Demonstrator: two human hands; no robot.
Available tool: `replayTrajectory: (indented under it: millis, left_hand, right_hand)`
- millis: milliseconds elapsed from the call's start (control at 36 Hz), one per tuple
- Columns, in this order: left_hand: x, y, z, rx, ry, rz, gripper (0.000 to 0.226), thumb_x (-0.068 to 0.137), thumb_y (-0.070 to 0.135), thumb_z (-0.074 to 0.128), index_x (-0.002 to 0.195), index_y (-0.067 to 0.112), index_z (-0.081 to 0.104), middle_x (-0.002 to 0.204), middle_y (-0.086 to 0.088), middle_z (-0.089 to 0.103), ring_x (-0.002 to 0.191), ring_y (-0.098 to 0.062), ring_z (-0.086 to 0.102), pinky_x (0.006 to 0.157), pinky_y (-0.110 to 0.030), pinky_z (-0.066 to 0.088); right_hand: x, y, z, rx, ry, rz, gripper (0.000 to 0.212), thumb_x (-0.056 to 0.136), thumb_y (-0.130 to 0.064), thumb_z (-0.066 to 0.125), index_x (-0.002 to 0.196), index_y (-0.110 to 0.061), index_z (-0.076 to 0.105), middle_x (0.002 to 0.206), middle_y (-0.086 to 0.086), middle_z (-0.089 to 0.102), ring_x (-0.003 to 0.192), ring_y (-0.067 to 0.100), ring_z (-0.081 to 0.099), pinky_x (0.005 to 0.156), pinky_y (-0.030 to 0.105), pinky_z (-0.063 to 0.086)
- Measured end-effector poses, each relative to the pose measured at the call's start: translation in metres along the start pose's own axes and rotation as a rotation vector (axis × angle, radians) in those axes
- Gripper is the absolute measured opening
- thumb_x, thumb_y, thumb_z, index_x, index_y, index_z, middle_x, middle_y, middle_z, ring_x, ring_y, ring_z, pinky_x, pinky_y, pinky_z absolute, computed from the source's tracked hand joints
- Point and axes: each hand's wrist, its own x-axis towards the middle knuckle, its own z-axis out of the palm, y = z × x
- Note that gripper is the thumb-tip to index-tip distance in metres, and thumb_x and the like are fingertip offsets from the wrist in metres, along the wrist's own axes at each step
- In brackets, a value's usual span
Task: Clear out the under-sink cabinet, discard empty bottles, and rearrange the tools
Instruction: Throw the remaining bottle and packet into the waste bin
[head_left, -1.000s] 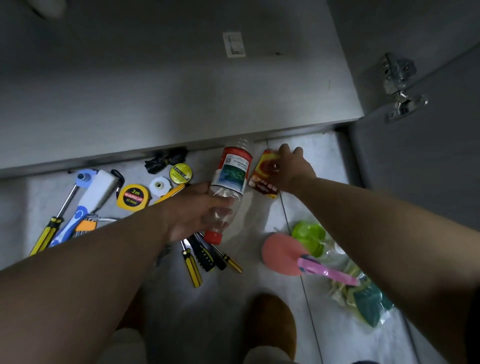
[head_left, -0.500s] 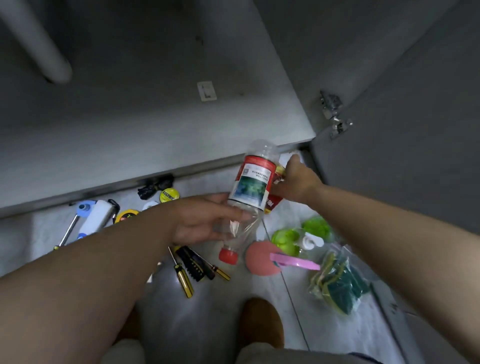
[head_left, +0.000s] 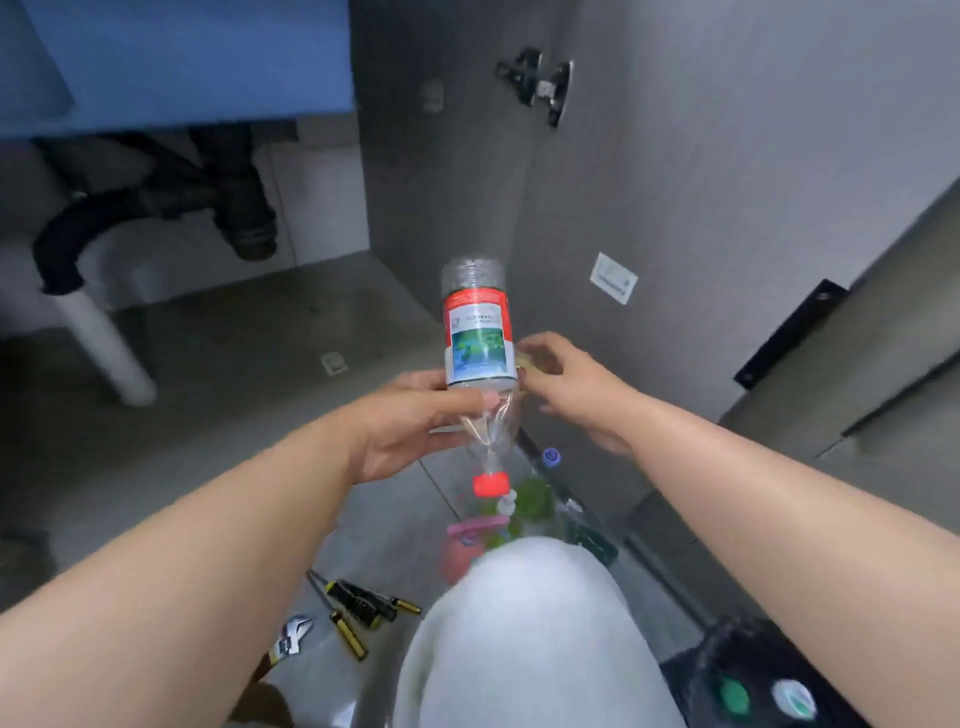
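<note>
Screwdrivers (head_left: 361, 600) lie at seven o'clock of the left hand (head_left: 410, 423), whose curled fingers grip the clear bottle (head_left: 477, 353) at its shoulder, red cap (head_left: 491, 485) pointing down. At the bottle's three o'clock, the right hand (head_left: 569, 387), arm outstretched, pinches a blurred yellowish item (head_left: 525, 362).

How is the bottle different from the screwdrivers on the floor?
The bottle is clear plastic with a red cap and red label; the screwdrivers have black and yellow handles. The left hand holds the bottle up, cap pointing down, while the right hand pinches a small yellowish thing behind it; the screwdrivers lie on the floor, untouched. Both are outside the cabinet.
</note>
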Motion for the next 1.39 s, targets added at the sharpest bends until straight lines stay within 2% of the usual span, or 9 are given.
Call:
replayTrajectory:
  millis: [139,250,583,750,944,1083,1167,1250,1389]
  left_hand:
    - [-0.015,0.017,0.060,0.243,-0.115,-0.068,0.029,0.085,0.029,0.082,0.113,0.032,0.076,0.119,0.004,0.075,0.114,-0.012,0.069,0.095,-0.027,0.056]
    - [-0.019,0.015,0.115,0.353,-0.163,-0.060,0.033,0.084,0.026,0.082,0.116,0.022,0.074,0.111,0.002,0.077,0.105,-0.012,0.073,0.078,-0.017,0.058]
    - [-0.025,-0.024,0.243,0.705,-0.315,-0.221,0.020,0.078,0.028,0.087,0.096,0.019,0.082,0.092,0.004,0.079,0.080,-0.004,0.075,0.067,-0.016,0.057]
    - [-0.014,-0.052,0.263,0.829,-0.133,-0.166,0.008,0.085,0.011,0.079,0.081,0.018,0.082,0.099,-0.007,0.075,0.090,-0.020,0.073,0.074,-0.031,0.064]
    - [-0.002,-0.064,0.259,0.801,-0.001,-0.088,0.021,0.090,0.002,0.070,0.081,0.019,0.078,0.098,-0.005,0.069,0.083,-0.019,0.071,0.057,-0.021,0.060]
    - [0.004,-0.064,0.260,0.820,0.001,-0.028,0.019,0.093,0.006,0.069,0.091,0.021,0.079,0.111,-0.003,0.064,0.092,-0.019,0.069,0.061,-0.022,0.061]
    - [0.006,-0.065,0.261,0.826,-0.013,-0.014,0.019,0.094,0.007,0.068,0.092,0.022,0.079,0.114,-0.004,0.063,0.091,-0.017,0.069,0.055,-0.016,0.057]
    - [0.008,-0.064,0.262,0.834,-0.015,-0.005,0.019,0.094,0.009,0.068,0.092,0.025,0.079,0.117,-0.004,0.063,0.094,-0.020,0.069,0.058,-0.018,0.058]
    - [0.012,-0.062,0.264,0.826,-0.032,-0.018,0.019,0.095,0.011,0.068,0.095,0.028,0.078,0.119,-0.001,0.062,0.094,-0.018,0.069,0.053,-0.014,0.055]
  right_hand:
    - [-0.068,0.002,-0.048,0.135,0.142,0.033,0.024,0.100,-0.036,0.054,0.113,-0.025,0.071,0.111,-0.009,0.070,0.104,0.012,0.061,0.087,0.030,0.048]
    - [-0.122,0.012,-0.071,0.333,-0.095,0.128,0.042,0.093,-0.052,0.062,0.126,-0.025,0.064,0.112,-0.001,0.075,0.101,0.016,0.072,0.083,0.036,0.057]
    - [-0.251,0.076,-0.156,0.106,-0.301,0.407,0.051,0.086,-0.023,0.075,0.131,-0.028,0.054,0.124,0.005,0.071,0.115,0.029,0.067,0.099,0.054,0.052]
    - [-0.307,0.124,-0.188,0.054,-0.388,0.756,0.054,0.080,-0.024,0.069,0.132,-0.021,0.054,0.119,0.013,0.070,0.105,0.033,0.068,0.100,0.060,0.049]
    - [-0.329,0.174,-0.174,-0.231,-0.283,1.061,0.046,0.081,-0.031,0.075,0.114,-0.004,0.059,0.097,0.014,0.068,0.080,0.030,0.066,0.082,0.042,0.056]
    - [-0.320,0.188,-0.149,-0.594,-0.255,1.017,0.051,0.086,-0.049,0.068,0.117,-0.010,0.055,0.086,0.004,0.061,0.067,0.021,0.061,0.052,0.025,0.045]
    - [-0.311,0.198,-0.133,-0.661,-0.300,1.031,0.031,0.091,-0.035,0.062,0.104,-0.006,0.061,0.076,0.008,0.060,0.057,0.021,0.059,0.045,0.025,0.046]
    - [-0.301,0.216,-0.116,-0.587,-0.170,1.047,0.013,0.089,-0.015,0.058,0.089,-0.002,0.061,0.069,0.016,0.062,0.057,0.029,0.063,0.056,0.033,0.057]
    - [-0.295,0.232,-0.101,-0.746,-0.079,0.904,0.016,0.083,-0.020,0.062,0.095,-0.011,0.057,0.101,0.011,0.067,0.085,0.030,0.066,0.065,0.031,0.049]
